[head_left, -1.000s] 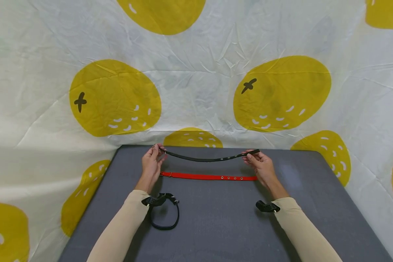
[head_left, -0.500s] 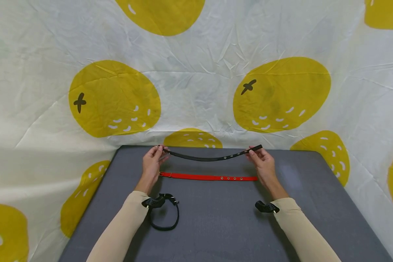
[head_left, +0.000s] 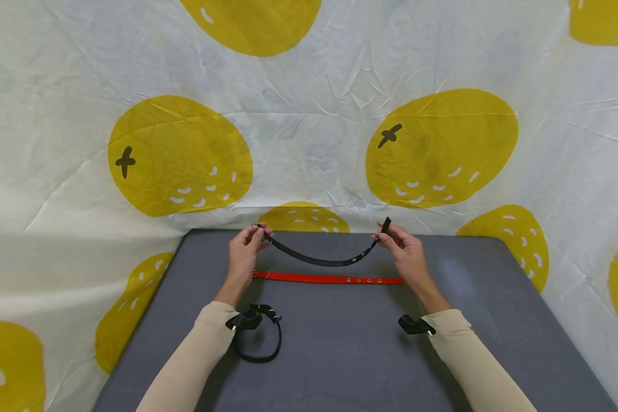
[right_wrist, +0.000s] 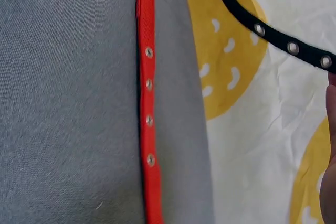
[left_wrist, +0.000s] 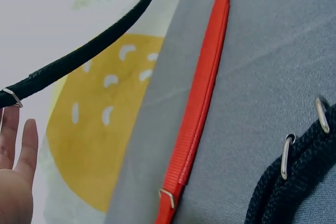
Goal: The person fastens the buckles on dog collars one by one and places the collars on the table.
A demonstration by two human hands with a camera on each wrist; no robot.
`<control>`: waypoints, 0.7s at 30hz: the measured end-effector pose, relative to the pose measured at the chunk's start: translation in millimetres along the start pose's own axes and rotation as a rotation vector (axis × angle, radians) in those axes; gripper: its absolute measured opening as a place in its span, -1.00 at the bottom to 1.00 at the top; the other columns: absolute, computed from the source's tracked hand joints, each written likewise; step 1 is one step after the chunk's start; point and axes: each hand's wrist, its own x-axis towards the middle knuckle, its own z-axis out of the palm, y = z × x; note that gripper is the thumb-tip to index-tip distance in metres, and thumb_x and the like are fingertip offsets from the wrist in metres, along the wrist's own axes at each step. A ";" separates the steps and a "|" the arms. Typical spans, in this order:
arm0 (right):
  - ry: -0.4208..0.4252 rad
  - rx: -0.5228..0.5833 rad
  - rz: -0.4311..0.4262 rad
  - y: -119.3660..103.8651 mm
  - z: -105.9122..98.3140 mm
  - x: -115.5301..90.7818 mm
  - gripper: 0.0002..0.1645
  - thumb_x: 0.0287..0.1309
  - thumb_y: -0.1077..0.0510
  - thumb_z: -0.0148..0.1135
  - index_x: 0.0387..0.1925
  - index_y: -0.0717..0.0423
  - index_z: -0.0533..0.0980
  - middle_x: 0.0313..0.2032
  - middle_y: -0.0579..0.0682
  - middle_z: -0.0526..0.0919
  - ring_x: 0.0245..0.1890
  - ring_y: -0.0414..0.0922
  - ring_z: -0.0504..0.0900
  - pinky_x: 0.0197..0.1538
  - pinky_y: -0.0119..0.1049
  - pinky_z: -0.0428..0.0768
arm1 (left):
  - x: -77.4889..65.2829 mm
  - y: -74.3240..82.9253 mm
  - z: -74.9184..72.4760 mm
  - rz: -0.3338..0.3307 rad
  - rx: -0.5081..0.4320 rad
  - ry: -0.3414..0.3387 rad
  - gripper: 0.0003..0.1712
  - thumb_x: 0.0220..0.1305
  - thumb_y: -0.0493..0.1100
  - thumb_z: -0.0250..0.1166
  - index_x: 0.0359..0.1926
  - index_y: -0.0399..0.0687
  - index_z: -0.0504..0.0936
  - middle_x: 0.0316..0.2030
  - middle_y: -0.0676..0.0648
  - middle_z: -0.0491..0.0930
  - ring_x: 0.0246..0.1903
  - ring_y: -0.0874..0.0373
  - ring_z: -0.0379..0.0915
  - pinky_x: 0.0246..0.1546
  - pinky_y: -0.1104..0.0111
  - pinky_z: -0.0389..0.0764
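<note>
Between both hands a black collar point(head_left: 319, 262) sags in a curve above the far part of the table. My left hand point(head_left: 243, 254) pinches its buckle end, where a metal ring shows in the left wrist view. My right hand point(head_left: 408, 253) pinches the other end, its tip pointing up past the fingers; metal eyelets point(right_wrist: 293, 48) line that part. Below it a red collar point(head_left: 309, 278) lies stretched straight on the table, with eyelets toward the right and a metal loop point(left_wrist: 167, 198) toward the left.
A second black collar point(head_left: 259, 359), fastened into a loop, lies on the grey table point(head_left: 340, 343) near my left wrist. Behind the table's far edge hangs a white cloth point(head_left: 309, 154) printed with yellow fruit.
My hands have come closer together, the right moving left and the left slightly right. The held collar sags deeper, and its right end now points more steeply upward.
</note>
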 end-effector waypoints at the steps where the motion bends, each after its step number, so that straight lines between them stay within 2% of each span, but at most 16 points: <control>1: -0.013 -0.013 -0.013 -1.4 1.5 0.0 -0.62 0.39 0.40 0.15 0.19 0.37 0.54 -0.07 0.57 0.54 -0.11 -0.06 0.76 0.04 -0.21 0.66 | -0.7 1.9 1.4 0.010 0.005 0.001 -0.66 0.42 -0.10 0.31 0.02 -0.29 0.66 -0.09 -0.38 0.69 0.02 -0.36 0.60 -0.06 0.23 0.71; 5: -0.036 -0.036 -0.055 -5.9 7.4 -0.8 -0.57 0.38 0.41 0.16 0.24 0.26 0.55 -0.08 0.47 0.54 -0.13 0.02 0.76 0.00 -0.30 0.68 | -4.0 9.8 7.1 0.049 0.034 0.000 -0.68 0.42 -0.11 0.31 0.03 -0.25 0.68 -0.14 -0.22 0.74 -0.06 -0.24 0.66 -0.13 0.31 0.72; 10: -0.021 0.002 -0.131 -13.7 15.2 -3.1 -0.57 0.29 0.48 0.22 0.18 0.32 0.58 -0.11 0.34 0.63 -0.20 -0.04 0.77 -0.06 -0.26 0.71 | -8.2 18.2 14.0 0.089 0.044 -0.018 -0.69 0.42 -0.12 0.30 0.01 -0.28 0.69 -0.11 -0.09 0.75 -0.12 -0.15 0.69 -0.16 0.33 0.72; 14: -0.023 0.000 -0.182 -21.7 21.5 -5.0 -0.57 0.21 0.54 0.25 0.13 0.37 0.60 -0.14 0.32 0.66 -0.24 -0.09 0.77 -0.08 -0.31 0.71 | -11.5 24.2 18.7 0.106 0.024 -0.031 -0.69 0.39 -0.12 0.34 -0.02 -0.28 0.71 -0.09 -0.12 0.75 -0.16 -0.09 0.70 -0.16 0.30 0.73; 18: -0.029 -0.039 -0.183 -33.1 28.1 -6.7 -0.54 0.15 0.56 0.29 0.10 0.35 0.62 -0.18 0.28 0.66 -0.26 -0.13 0.76 -0.08 -0.35 0.70 | -15.1 30.5 22.5 0.116 0.013 -0.052 -0.71 0.37 -0.13 0.36 -0.02 -0.26 0.69 -0.11 -0.23 0.75 -0.19 -0.02 0.71 -0.17 0.28 0.73; 21: -0.038 -0.066 -0.181 -48.6 33.4 -8.8 -0.55 0.13 0.54 0.34 0.09 0.35 0.63 -0.18 0.25 0.67 -0.27 -0.11 0.75 -0.08 -0.36 0.70 | -18.2 34.8 24.3 0.120 0.024 -0.084 -0.70 0.38 -0.13 0.35 0.01 -0.24 0.66 -0.12 -0.28 0.74 -0.17 -0.07 0.70 -0.18 0.28 0.73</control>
